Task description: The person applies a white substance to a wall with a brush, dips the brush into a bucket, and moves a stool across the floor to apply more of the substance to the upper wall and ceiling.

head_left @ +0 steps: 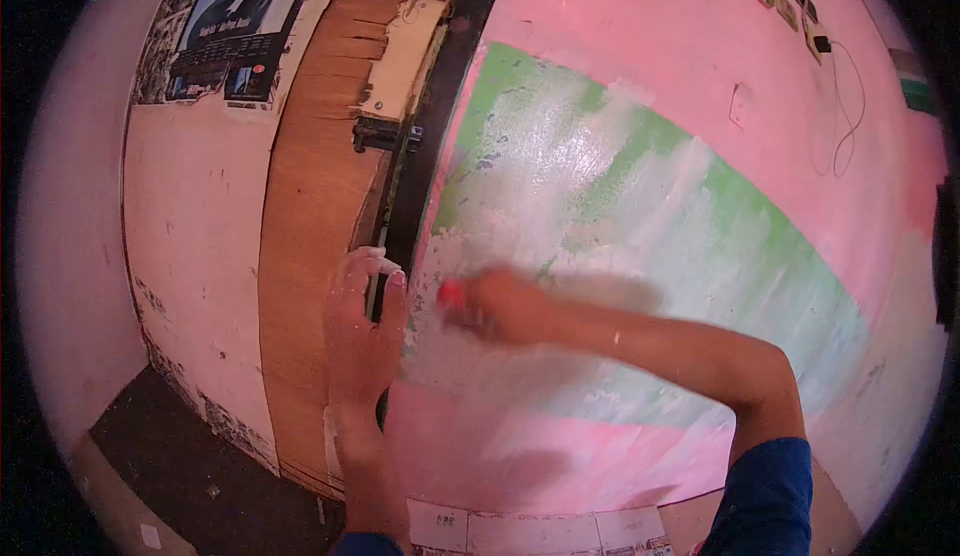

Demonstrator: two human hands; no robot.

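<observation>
right hand [505, 306] gripping red tool [452, 294], rubbing whitened patch [560, 186] | left hand [362, 326] mostly open, fingertips hooking door frame [440, 136] | green band [770, 236] at 3 o'clock seemingly awaiting work

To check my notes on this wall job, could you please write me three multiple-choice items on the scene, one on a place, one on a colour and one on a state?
1. Where does the left hand rest?
A) on a ladder
B) at the dark door frame
C) on a bucket

2. What colour is the small thing in the right hand?
A) blue
B) red
C) yellow

3. How does the green band look?
A) evenly green
B) papered over
C) smeared with white

Answers:
1 B, its fingertips lie at the frame's edge, beside the wooden door.
2 B, a red tip shows at the blurred fist.
3 C, whitish patches break up the green.
</observation>
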